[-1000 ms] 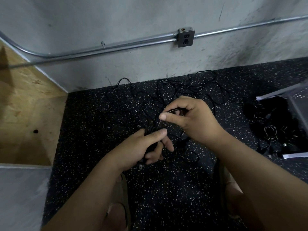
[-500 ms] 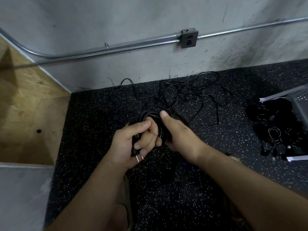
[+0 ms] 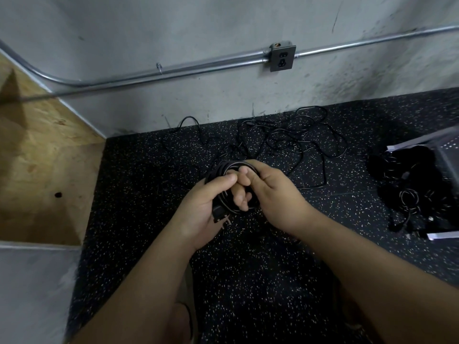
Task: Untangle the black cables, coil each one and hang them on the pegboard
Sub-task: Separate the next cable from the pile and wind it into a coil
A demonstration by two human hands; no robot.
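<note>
At centre frame, the left hand (image 3: 198, 214) is curling round the coiled cable (image 3: 224, 168) on its left side, with the plug (image 3: 218, 216) poking out below its palm. The right hand (image 3: 275, 194) is curling over the coil's top right. The pegboard (image 3: 448, 151) is lying at far right, nearer the right hand.

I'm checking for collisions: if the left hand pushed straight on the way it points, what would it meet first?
The left hand points up-right at the right hand; both grip the coiled cable, so it probably meets that hand first.
</note>
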